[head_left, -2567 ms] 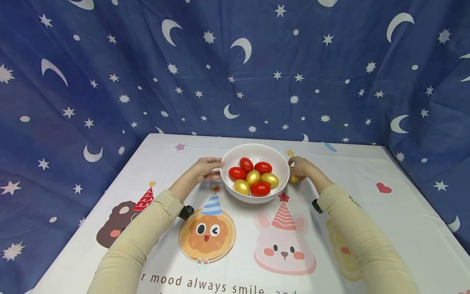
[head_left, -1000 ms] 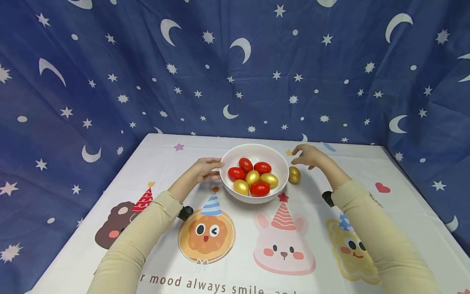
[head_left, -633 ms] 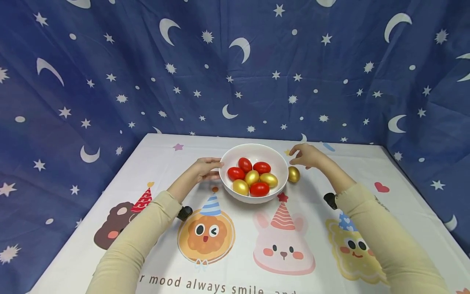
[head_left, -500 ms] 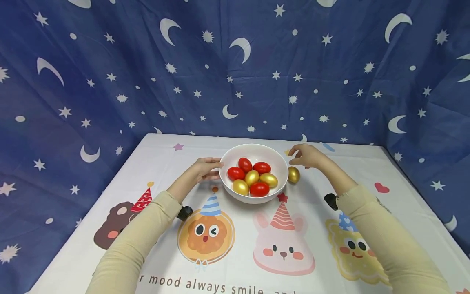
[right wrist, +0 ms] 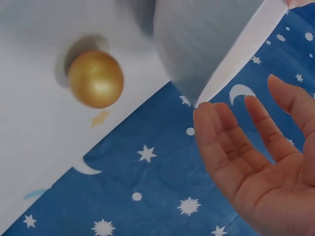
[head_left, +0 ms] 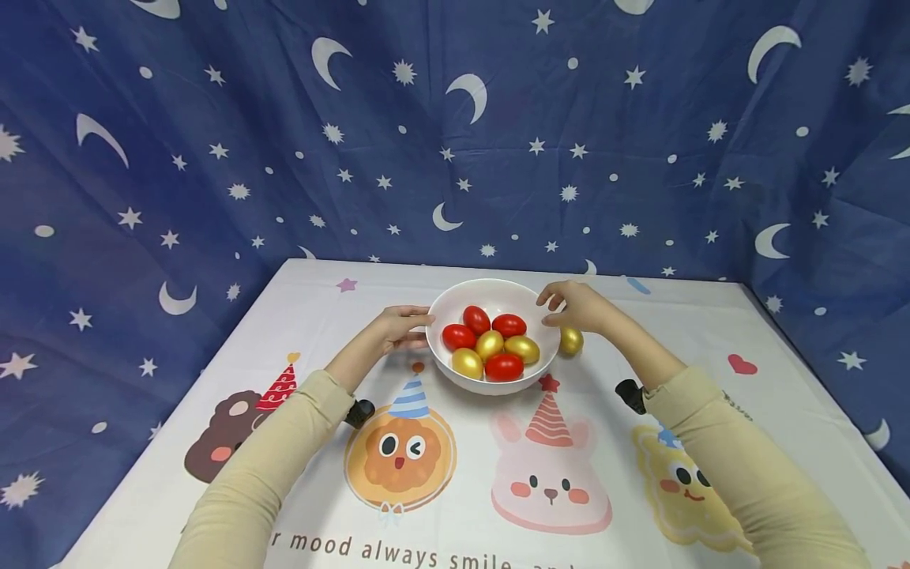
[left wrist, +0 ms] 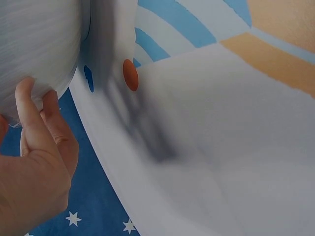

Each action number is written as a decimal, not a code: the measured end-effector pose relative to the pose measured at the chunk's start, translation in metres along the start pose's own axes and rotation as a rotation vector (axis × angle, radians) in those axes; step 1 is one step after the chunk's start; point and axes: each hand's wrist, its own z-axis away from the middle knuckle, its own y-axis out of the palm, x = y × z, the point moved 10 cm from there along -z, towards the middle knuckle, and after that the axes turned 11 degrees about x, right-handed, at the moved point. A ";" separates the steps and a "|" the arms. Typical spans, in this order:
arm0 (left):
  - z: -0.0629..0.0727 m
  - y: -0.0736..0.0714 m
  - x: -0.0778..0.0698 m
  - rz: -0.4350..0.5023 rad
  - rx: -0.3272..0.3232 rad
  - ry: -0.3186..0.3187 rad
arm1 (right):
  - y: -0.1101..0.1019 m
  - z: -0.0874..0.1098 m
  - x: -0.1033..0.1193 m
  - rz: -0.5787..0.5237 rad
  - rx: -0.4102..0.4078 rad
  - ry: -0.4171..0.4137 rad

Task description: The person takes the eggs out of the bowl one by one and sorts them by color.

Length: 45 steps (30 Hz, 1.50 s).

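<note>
A white bowl (head_left: pixel 490 387) holds several shiny red eggs (head_left: pixel 504 367) and three gold eggs (head_left: pixel 467 363). My left hand (head_left: pixel 398 328) grips its left side, thumb at the rim and fingers against the outer wall, as the left wrist view shows with the fingertips (left wrist: pixel 25 86) on the bowl (left wrist: pixel 44 44). Over the right rim hovers my right hand (head_left: pixel 579 307), fingers spread and loosely bent, nothing in them. Just outside that rim, another gold egg (head_left: pixel 571 341) lies on the table, partly covered by the hand in the head view. The right wrist view shows this gold egg (right wrist: pixel 96 79) whole.
A white tablecloth (head_left: pixel 426 276) printed with cartoon faces and lettering covers the table. Behind it hangs a dark blue curtain (head_left: pixel 398 118) with white moons and stars. A black wrist device (head_left: pixel 360 412) sits under each forearm.
My right hand held the gold egg beside the bowl, let go of it and drew back. Since then it has moved left over the bowl's right rim. My left hand stays put.
</note>
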 end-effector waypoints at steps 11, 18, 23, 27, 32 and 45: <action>0.000 0.001 0.000 0.009 0.005 0.003 | 0.018 -0.010 0.022 0.047 0.054 -0.074; -0.001 0.001 0.002 0.036 0.010 0.007 | 0.032 -0.014 0.033 0.092 0.073 -0.080; -0.001 -0.001 0.003 0.043 -0.001 0.003 | 0.043 -0.022 0.033 0.080 0.086 -0.070; -0.002 -0.001 0.002 0.046 -0.004 0.000 | 0.052 -0.028 0.029 0.091 0.108 -0.042; -0.001 -0.001 0.001 0.041 -0.004 -0.005 | 0.057 -0.033 0.028 0.128 0.117 -0.032; -0.001 0.000 0.001 0.034 0.005 0.002 | 0.066 -0.045 0.016 0.156 0.118 0.026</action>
